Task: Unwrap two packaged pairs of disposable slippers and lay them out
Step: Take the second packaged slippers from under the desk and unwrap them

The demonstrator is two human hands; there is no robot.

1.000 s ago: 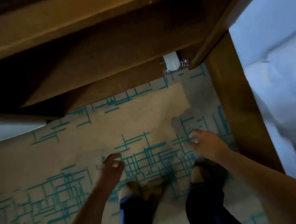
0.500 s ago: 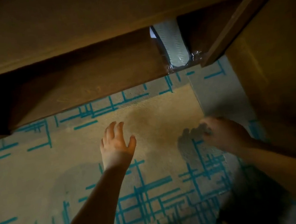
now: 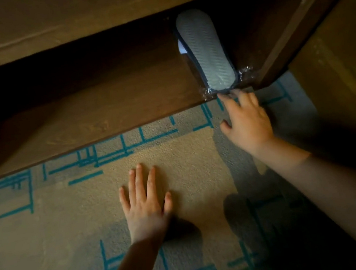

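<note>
Right hand (image 3: 247,123) fingers spread at wrapped slippers (image 3: 205,50) on shelf (image 3: 102,119) — left hand (image 3: 146,204) flat on carpet (image 3: 59,218).

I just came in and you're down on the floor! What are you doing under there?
A person is reaching for a wrapped pair of slippers lying on a low wooden shelf. The right hand has its fingertips at the plastic wrap's near edge, not yet gripping it. The left hand lies flat on the carpet. Nothing is unwrapped yet.
</note>
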